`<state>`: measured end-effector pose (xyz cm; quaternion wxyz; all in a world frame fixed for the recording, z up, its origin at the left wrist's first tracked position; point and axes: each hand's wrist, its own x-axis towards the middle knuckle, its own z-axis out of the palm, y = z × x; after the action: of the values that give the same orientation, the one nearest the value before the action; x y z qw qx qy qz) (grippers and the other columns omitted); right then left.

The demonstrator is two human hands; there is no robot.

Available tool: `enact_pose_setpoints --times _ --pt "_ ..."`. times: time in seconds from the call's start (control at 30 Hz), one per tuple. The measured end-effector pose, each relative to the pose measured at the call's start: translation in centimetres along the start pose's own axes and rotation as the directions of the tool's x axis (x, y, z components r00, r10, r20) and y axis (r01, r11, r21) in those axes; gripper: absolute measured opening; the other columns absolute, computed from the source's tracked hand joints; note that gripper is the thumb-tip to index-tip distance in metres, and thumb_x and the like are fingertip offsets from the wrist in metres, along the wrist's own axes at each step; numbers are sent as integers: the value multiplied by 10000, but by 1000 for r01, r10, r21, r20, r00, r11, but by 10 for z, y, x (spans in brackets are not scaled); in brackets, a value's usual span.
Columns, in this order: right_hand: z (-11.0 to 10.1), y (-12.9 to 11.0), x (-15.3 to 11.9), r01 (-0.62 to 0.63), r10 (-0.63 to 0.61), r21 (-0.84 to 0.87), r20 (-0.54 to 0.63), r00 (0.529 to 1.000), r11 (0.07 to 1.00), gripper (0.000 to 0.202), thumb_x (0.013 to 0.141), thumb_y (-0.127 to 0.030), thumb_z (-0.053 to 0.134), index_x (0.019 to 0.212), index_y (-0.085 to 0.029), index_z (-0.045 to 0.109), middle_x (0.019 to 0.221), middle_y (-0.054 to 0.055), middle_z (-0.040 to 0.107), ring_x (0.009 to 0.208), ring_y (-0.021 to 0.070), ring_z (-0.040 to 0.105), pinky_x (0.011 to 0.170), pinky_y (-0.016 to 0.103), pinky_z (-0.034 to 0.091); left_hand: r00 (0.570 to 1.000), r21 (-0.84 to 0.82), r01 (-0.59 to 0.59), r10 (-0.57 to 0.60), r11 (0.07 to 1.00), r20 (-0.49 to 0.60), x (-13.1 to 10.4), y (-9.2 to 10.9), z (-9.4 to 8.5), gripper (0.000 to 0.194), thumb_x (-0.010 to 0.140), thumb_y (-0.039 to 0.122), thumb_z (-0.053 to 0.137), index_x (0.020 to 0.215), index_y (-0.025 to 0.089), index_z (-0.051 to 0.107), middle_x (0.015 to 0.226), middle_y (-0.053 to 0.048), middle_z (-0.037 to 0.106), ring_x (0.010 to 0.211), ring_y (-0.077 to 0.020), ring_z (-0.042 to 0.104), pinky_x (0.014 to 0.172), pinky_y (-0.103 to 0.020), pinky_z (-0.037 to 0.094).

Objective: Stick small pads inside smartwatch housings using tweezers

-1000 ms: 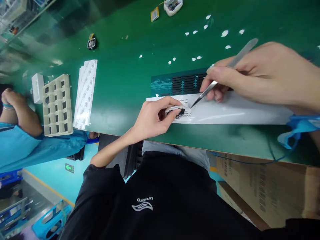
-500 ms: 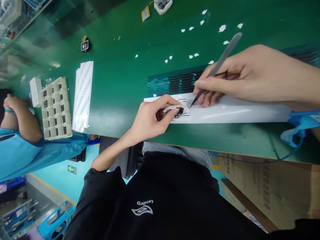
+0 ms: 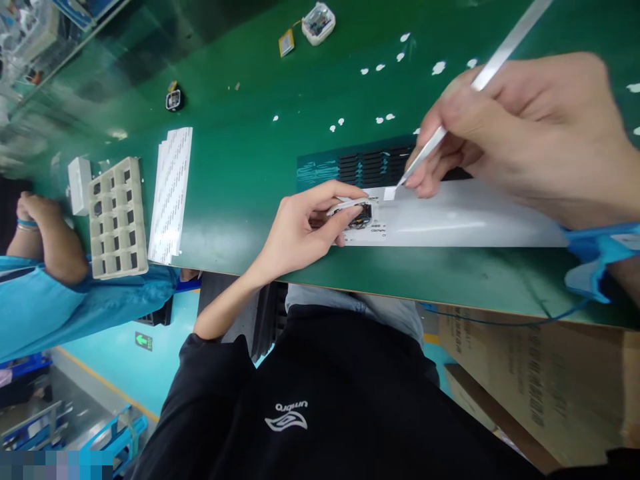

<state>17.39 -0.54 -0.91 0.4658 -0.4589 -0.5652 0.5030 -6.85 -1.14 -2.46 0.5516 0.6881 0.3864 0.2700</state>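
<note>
My left hand (image 3: pixel 313 223) is closed round a small white housing (image 3: pixel 367 213) with dark electronics inside, held over the left part of a white label sheet (image 3: pixel 450 220). In my right hand (image 3: pixel 520 133) are metal tweezers (image 3: pixel 505 50), slanting down to the left. A small white square piece (image 3: pixel 389 193) is at their tip, just right of the housing. Beneath the sheet's upper edge lies a dark green sheet with rows of black strips (image 3: pixel 375 167).
Farther up the green table (image 3: pixel 240 180) lie another white housing (image 3: pixel 319 24) with a yellow battery (image 3: pixel 287 43), and a small black device (image 3: pixel 174 100). Left are printed strips (image 3: pixel 171 193), a beige compartment tray (image 3: pixel 119 220), a white box (image 3: pixel 80 185) and a person's arms (image 3: pixel 47 230).
My right hand has lifted and moved right with the tweezers, and a small white piece now shows at their tip. The housing in my left hand has tilted, showing more of its inside.
</note>
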Motion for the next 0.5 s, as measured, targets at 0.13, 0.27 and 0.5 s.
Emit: enact_pose_setpoints --times 0.13,0.27,0.5 --pt "14 -14 -10 82 -81 8 -102 992 997 562 908 -750 786 749 -227 659 638 -21 669 532 113 661 463 250 570 992 -169 82 -64 982 111 5 18 2 159 1019 146 672 1145 216 739 797 27 711 552 -81 639 581 -259 583" --pt "18 -17 -16 80 -83 -62 -54 995 995 572 946 -735 742 755 -202 664 642 -32 655 514 92 639 444 247 523 980 -220 96 -53 971 193 2 33 6 265 945 27 703 1151 189 743 977 -14 765 691 -104 710 656 -280 648" --pt "19 -21 -20 73 -81 -174 -39 996 982 424 1077 -515 630 820 -181 673 672 -98 646 546 9 617 499 191 476 993 -58 27 -20 998 113 -6 31 9 305 970 168 776 1270 219 773 1110 -31 817 808 -148 761 675 -295 689"
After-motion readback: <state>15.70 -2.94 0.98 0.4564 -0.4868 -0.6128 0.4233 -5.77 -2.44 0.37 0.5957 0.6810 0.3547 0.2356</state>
